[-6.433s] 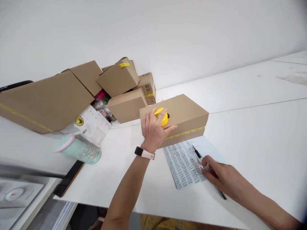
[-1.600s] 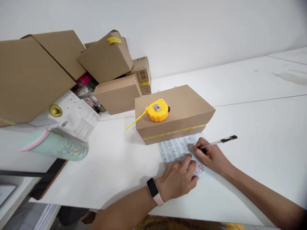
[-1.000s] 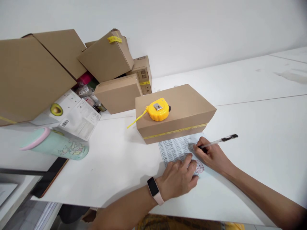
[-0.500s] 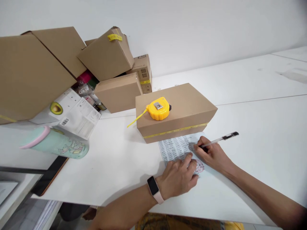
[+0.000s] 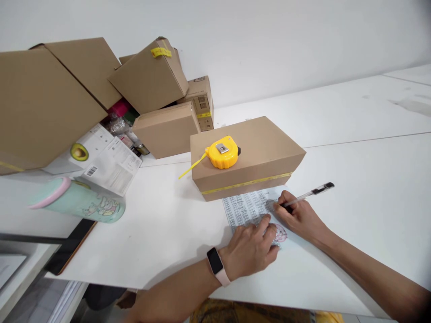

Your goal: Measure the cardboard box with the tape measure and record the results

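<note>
My right hand (image 5: pixel 301 218) is closed round a clear pen (image 5: pixel 307 195) with a black cap end, its tip down at a sheet of paper (image 5: pixel 247 207). Rows of dark handwriting cover the sheet, and a round pinkish print shows near its lower right. My left hand (image 5: pixel 253 247) lies on the lower part of the paper with fingers spread; a watch (image 5: pixel 215 262) with a pale pink strap is on that wrist. Just beyond the paper sits a cardboard box (image 5: pixel 252 143) with yellow tape along its side. A yellow tape measure (image 5: pixel 222 152) rests on top, its end sticking out leftward.
More cardboard boxes (image 5: pixel 164 130) are stacked at the back left by the wall. A mint tumbler (image 5: pixel 90 202) with a pink rim stands left, beside a white printed carton (image 5: pixel 112 166). A dark flat device (image 5: pixel 72 249) lies at the table's (image 5: pixel 151 251) left edge.
The pen's upper end has tipped slightly, and my right hand has shifted a tiny bit over the paper. My left hand, the box and the tape measure stay in place.
</note>
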`<action>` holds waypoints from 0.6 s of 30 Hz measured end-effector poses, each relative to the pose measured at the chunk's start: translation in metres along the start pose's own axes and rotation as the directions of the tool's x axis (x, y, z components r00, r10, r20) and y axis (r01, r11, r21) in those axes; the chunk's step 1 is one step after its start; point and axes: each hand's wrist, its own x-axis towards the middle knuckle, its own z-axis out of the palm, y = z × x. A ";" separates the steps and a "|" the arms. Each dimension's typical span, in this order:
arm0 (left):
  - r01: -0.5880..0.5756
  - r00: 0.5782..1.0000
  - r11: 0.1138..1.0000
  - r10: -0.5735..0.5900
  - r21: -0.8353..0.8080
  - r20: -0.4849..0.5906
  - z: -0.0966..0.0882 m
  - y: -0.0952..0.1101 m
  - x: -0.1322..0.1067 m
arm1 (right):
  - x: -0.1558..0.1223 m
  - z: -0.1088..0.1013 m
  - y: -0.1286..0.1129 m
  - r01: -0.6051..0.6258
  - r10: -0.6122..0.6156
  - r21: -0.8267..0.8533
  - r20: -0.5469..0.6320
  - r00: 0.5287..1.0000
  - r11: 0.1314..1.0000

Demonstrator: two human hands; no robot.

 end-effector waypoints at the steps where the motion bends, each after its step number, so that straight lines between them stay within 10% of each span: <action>1: 0.001 1.000 1.000 -0.001 0.001 -0.003 0.000 0.000 0.000 | 0.000 0.000 0.000 -0.003 0.003 -0.002 -0.007 1.000 1.000; 18: 0.001 1.000 1.000 -0.001 0.006 -0.003 0.000 0.001 0.001 | 0.000 -0.001 -0.001 -0.020 0.020 -0.015 -0.031 0.999 1.000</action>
